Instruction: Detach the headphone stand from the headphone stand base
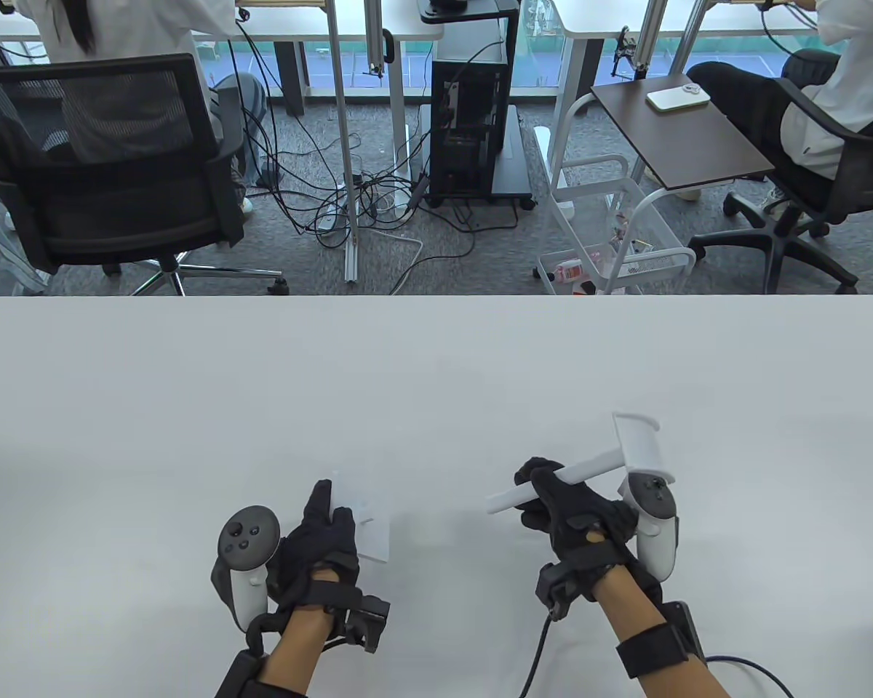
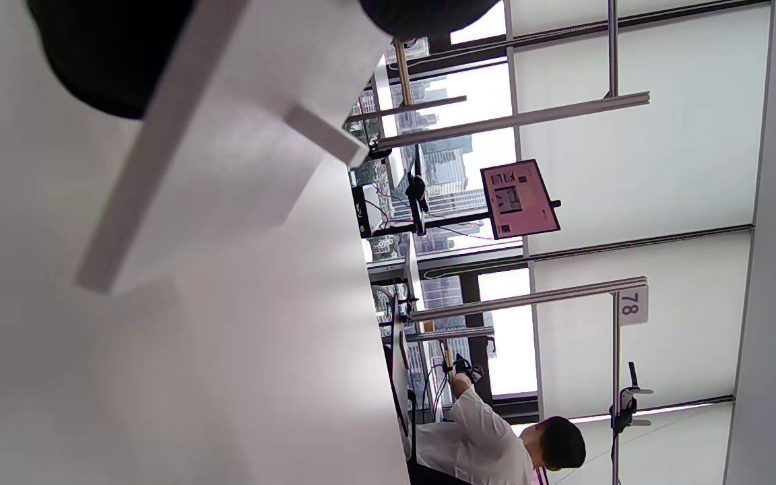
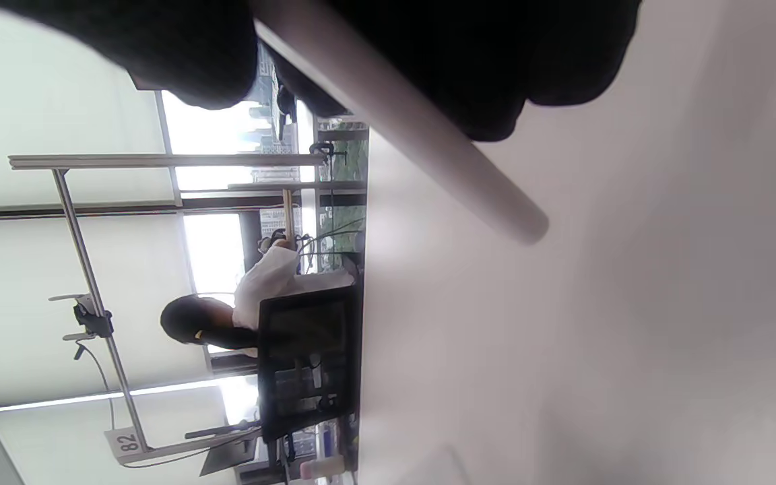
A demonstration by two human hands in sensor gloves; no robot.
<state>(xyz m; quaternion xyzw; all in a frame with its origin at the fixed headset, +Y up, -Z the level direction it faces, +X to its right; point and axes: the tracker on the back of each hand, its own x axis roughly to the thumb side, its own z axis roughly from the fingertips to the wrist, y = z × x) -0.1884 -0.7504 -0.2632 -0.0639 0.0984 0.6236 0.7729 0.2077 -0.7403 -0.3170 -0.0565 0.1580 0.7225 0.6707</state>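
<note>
The white headphone stand [image 1: 596, 465], a flat post with a curved hanger top, is apart from the white flat base [image 1: 369, 527]. My right hand [image 1: 560, 502] grips the post near its middle and holds it above the table; the post's free end shows in the right wrist view [image 3: 469, 188]. My left hand [image 1: 320, 534] holds the base at its left edge, fingers laid over it. In the left wrist view the base [image 2: 226, 148] is tilted, its small raised socket [image 2: 324, 135] facing out, dark fingers at the top.
The white table [image 1: 436, 378] stretches wide beyond the hands. Past its far edge are office chairs, a white wire cart [image 1: 611, 240], cables and seated people.
</note>
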